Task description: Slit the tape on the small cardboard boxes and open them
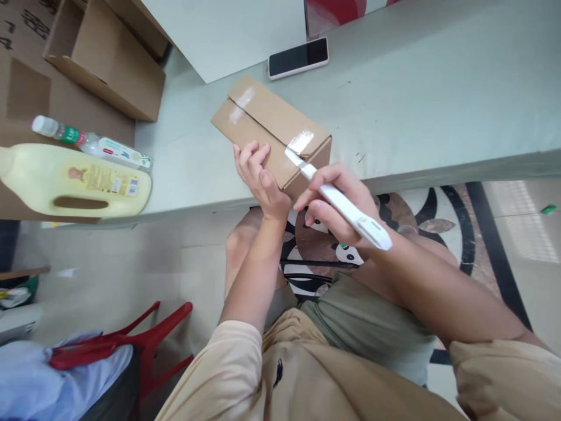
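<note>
A small cardboard box [272, 126] sits at an angle on the table, with clear tape across its top seam at both ends. My left hand [259, 175] grips its near side, fingers over the top face and the palm at the edge. My right hand [339, 202] is closed round a white box cutter [346, 210]. The cutter's blade points away from me, and its tip meets the box top at the seam beside the near piece of tape. How deep the tip goes, I cannot tell.
On the pale table [416, 105] a phone [298, 58] lies behind the box, near a large white panel [236, 35]. To the left are a yellow jug [39, 181], a clear bottle [90, 142] and an open carton [114, 58]. A red chair [153, 345] stands lower left.
</note>
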### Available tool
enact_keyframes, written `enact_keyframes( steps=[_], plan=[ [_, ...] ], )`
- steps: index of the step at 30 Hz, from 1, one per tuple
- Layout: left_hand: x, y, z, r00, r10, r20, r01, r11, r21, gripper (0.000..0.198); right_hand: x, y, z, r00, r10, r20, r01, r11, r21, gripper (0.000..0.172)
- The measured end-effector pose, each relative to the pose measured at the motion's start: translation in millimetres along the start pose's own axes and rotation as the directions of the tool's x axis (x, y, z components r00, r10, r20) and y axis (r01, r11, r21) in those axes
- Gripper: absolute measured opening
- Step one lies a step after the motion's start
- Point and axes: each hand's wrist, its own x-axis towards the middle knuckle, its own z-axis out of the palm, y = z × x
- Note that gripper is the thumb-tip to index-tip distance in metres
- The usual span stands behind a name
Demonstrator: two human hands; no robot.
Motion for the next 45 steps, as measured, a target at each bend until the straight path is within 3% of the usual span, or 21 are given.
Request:
enact_keyframes(
  steps=[4,8,13,23,28,33,35,39,45],
  plan=[
    [0,0,-0.6,1.0,0.021,0.003,-0.02,0.999,-0.049,0.055,5,4,-2,0.988,0.139,-0.061,-0.147,0.974,-0.17,0.017],
    [1,2,-1.8,1.0,0.016,0.005,-0.016,0.999,-0.047,0.054,7,5,-4,0.992,0.095,-0.078,-0.116,0.935,-0.336,0.017],
    [2,3,-2.9,0.999,-0.033,0.038,0.034,0.999,-0.026,0.054,7,6,-5,0.995,-0.003,-0.101,-0.057,0.806,-0.589,0.02],
    [2,2,-2.0,1.0,0.022,-0.004,-0.022,0.999,0.036,0.063,11,7,-7,0.977,-0.137,-0.165,0.014,0.809,-0.587,0.027],
    [1,0,-2.9,0.999,0.044,0.0,-0.044,0.999,-0.003,0.055,11,6,-10,0.927,-0.282,-0.247,0.086,0.802,-0.591,0.039],
    [-1,-5,-2.2,0.999,0.005,0.051,-0.004,1.0,-0.021,0.057,13,3,-21,0.912,-0.222,-0.344,-0.006,0.833,-0.553,0.045],
    [-1,-5,-1.9,0.999,-0.008,0.051,0.009,1.0,-0.012,0.058,14,3,-24,0.915,-0.236,-0.327,0.008,0.821,-0.57,0.041],
    [0,-1,-2.0,1.0,-0.018,0.017,0.018,0.999,0.041,0.062,13,5,-24,0.9,-0.379,-0.214,0.168,0.756,-0.632,0.028],
    [1,5,-2.8,1.0,0.01,-0.025,-0.008,0.998,0.056,0.06,10,11,-20,0.911,-0.405,-0.075,0.25,0.688,-0.681,0.039]
  ],
)
